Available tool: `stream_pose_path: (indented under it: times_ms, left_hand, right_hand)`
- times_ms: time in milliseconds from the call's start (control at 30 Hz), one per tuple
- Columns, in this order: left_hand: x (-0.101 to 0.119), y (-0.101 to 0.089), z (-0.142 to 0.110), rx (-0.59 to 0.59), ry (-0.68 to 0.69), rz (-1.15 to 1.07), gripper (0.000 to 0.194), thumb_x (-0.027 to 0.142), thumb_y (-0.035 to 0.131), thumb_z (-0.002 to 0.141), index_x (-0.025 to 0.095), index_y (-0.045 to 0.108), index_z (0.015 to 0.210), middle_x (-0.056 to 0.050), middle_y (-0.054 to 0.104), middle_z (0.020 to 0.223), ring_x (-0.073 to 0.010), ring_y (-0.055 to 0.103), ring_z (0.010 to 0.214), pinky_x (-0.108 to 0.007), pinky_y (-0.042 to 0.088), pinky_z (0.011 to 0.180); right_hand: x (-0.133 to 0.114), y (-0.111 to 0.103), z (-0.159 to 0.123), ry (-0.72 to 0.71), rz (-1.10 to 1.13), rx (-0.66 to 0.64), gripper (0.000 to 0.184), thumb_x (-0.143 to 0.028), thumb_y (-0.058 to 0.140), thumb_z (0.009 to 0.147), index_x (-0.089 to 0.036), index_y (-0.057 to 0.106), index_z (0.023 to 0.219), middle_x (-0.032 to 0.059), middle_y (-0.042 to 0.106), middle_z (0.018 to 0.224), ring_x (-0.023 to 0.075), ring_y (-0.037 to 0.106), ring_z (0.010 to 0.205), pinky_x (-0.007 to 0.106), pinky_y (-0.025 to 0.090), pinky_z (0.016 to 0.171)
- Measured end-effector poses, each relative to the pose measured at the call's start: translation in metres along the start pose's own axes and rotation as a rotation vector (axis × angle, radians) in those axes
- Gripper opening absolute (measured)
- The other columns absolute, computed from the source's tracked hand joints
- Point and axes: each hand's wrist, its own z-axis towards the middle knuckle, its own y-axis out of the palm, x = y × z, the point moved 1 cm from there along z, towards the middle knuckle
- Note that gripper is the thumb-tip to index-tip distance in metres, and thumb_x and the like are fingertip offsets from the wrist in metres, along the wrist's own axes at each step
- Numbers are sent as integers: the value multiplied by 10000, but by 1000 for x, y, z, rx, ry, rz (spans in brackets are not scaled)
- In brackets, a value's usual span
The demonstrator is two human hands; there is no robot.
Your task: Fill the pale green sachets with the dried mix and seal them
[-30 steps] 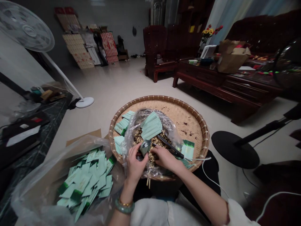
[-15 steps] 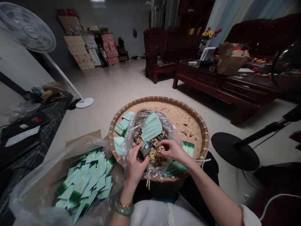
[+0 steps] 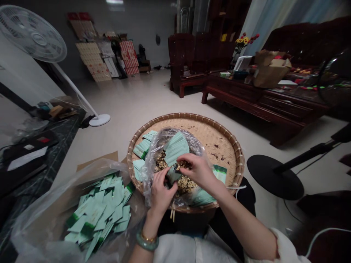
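My left hand (image 3: 161, 191) grips a small pale green pouch (image 3: 173, 175) with a dark inner face, inside the mouth of a clear plastic bag (image 3: 153, 175). My right hand (image 3: 196, 171) is pinched just above the pouch, with fingertips in a loose dried herb mix (image 3: 185, 184). That mix lies in the bag, which rests on a round woven bamboo tray (image 3: 216, 142). A stack of pale green sachets (image 3: 177, 148) sits on the bag's far side.
Several green-and-white packets (image 3: 95, 215) lie in a plastic sheet at lower left. More sachets (image 3: 141, 148) stand on the tray's left. A floor fan (image 3: 38, 38) stands at the far left, a black round stand base (image 3: 274, 182) at right, and dark wooden furniture (image 3: 236, 95) behind.
My right hand has moved up and left from the dark tool by the bag to above the pouch. The pouch has tilted, and my left hand has shifted slightly right.
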Motion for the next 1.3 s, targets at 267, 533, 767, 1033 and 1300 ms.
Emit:
stream_pose_path:
  times_ms: [267,533,767,1033,1300]
  left_hand:
    - [-2,1,0,35,-21,-46,473,145,640,707,198,563,1171,-95,641,1073,-234,589,954,-334,551,692]
    - [-1,-1,0,23,-30,-33,466,143,647,700,180,569,1157,-94,649,1051,-220,597,913,-342,553,708]
    - [-4,-3,-1,73,-65,-56,445,160,639,691,183,589,1133,-91,647,1044,-208,628,870,-323,564,683]
    - [-13,-4,-2,109,-130,-97,430,216,645,723,178,586,1147,-92,641,1058,-208,645,907,-317,572,714]
    - [-11,-2,-3,75,-141,-123,458,233,646,720,162,588,1168,-110,634,1098,-205,658,867,-331,574,728]
  right_hand:
    - [-9,2,-5,-46,-6,-83,265,-107,582,768,-201,645,1008,55,678,988,178,632,925,311,500,817]
    - [-7,11,-8,-42,64,-23,356,-21,444,778,-199,670,989,65,696,1040,173,649,975,317,514,851]
    - [9,3,-11,-4,30,90,336,-50,464,799,-221,673,999,58,685,1081,186,632,1018,339,498,894]
    - [50,18,-46,135,-183,-277,317,-49,525,762,-174,675,1011,78,699,1010,215,643,955,350,490,867]
    - [87,-4,-25,261,-396,-72,301,-69,469,827,-171,680,1015,101,703,1016,240,645,955,360,474,851]
